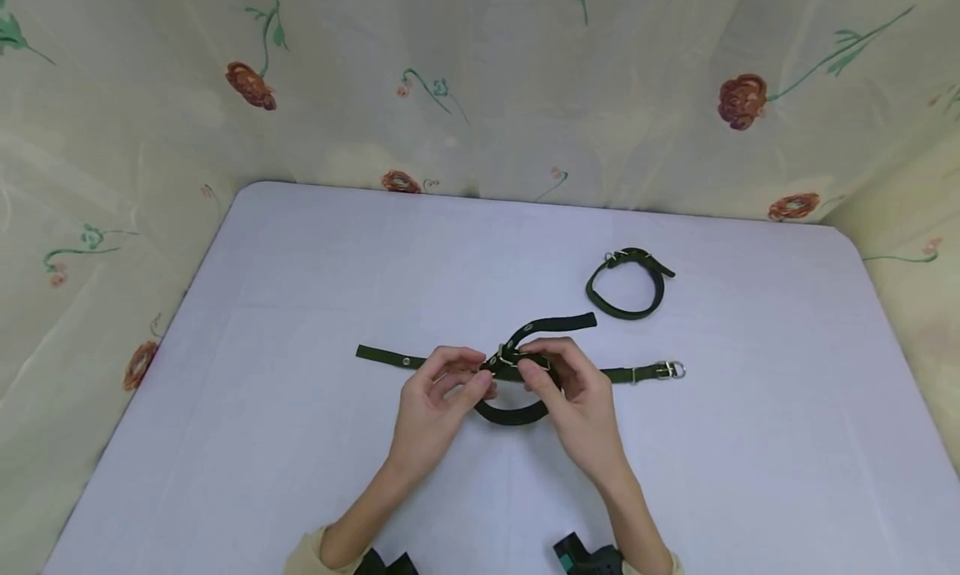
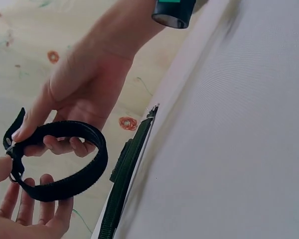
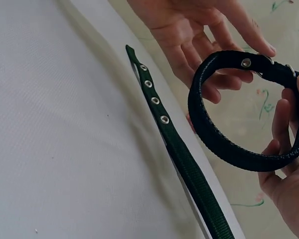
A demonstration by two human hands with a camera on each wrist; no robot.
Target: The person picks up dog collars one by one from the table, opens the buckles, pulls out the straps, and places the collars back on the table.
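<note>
A dark webbing collar (image 1: 513,417) with metal eyelets is bent into a loop between my two hands, its free end (image 1: 566,322) pointing up and right. My left hand (image 1: 437,404) pinches the loop's left side near the metal buckle (image 1: 504,355). On the other side of that buckle, my right hand (image 1: 576,396) grips the strap between thumb and fingers. In the right wrist view the loop (image 3: 202,124) shows one eyelet beside the metal fittings. Behind the hands a second, green collar (image 1: 390,357) lies straight, its middle hidden by them.
A third collar (image 1: 628,313), buckled into a ring, lies farther back to the right. The straight collar's buckle and ring (image 1: 671,370) are at its right end. All is on a white table (image 1: 300,267), with a flowered curtain (image 1: 480,83) behind and at both sides.
</note>
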